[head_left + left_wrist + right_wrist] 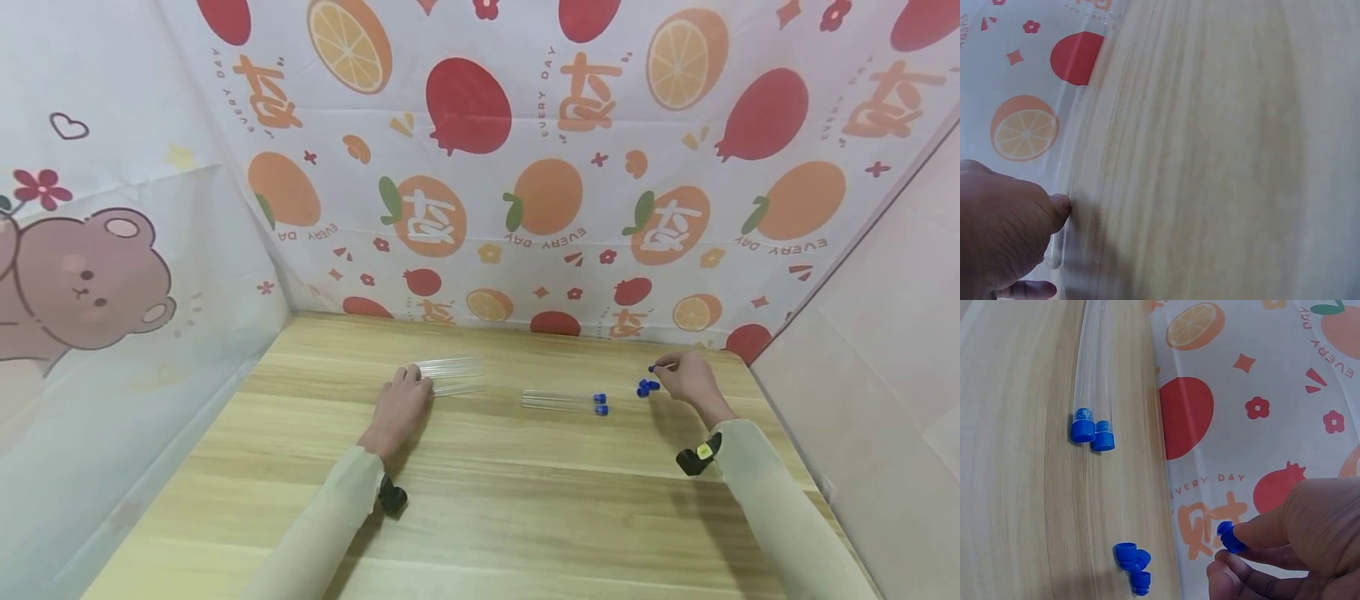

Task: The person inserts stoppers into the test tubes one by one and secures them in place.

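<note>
Several clear uncapped tubes [452, 377] lie side by side on the wooden table [480, 500]. My left hand [402, 403] rests its fingertips on their near end; a tube [1063, 206] shows against my thumb in the left wrist view. Two clear tubes with blue caps [566, 402] lie mid-table, their capped ends [1092, 430] side by side. My right hand [686, 377] pinches one blue cap [1230, 537] between thumb and fingers, just above the table. A small cluster of loose blue caps [647, 387] [1133, 562] lies right beside that hand.
Fruit-printed cloth walls [540, 167] close in the table at the back and on both sides. Bare wood stretches across the near half of the table. A black wrist camera [697, 458] sits on each sleeve.
</note>
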A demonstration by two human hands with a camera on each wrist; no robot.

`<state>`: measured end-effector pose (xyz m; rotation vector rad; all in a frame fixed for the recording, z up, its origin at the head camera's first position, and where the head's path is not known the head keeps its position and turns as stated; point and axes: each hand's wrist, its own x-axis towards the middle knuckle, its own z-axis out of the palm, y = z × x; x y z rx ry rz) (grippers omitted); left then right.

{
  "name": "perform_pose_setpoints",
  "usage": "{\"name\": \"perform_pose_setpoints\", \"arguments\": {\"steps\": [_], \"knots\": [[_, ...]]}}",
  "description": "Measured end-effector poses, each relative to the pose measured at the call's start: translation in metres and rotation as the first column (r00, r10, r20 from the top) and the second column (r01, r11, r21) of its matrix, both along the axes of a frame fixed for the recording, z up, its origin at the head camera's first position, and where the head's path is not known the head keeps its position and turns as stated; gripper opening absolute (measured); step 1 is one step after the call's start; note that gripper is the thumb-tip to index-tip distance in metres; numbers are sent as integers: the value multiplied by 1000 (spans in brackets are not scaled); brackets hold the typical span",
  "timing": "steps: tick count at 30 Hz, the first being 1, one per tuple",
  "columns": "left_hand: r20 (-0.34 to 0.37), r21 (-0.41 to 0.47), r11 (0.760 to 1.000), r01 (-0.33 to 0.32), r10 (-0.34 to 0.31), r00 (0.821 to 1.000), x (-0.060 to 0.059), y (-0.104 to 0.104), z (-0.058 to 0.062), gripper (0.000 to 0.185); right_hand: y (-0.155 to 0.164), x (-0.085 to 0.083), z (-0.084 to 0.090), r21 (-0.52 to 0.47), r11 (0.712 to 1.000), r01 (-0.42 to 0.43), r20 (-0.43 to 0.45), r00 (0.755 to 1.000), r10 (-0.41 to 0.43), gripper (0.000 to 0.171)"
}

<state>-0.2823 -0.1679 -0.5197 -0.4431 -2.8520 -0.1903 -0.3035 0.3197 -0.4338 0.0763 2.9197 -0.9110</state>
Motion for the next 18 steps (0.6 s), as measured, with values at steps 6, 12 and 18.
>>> {"name": "perform_pose_setpoints", "arguments": {"steps": [6,12,18], "knots": [[-40,3,1000,16,-16,999,5,-2,2,5,-4,2,4,-23,1000,18,25,1000,-17,37],[-71,-26,1000,8,-10,997,12,-2,3,7,-7,3,7,-34,999,4,23,1000,-3,36],[-77,-37,999,-2,-1,997,19,-1,3,8,-12,4,10,-31,999,-8,10,1000,8,35]]}}
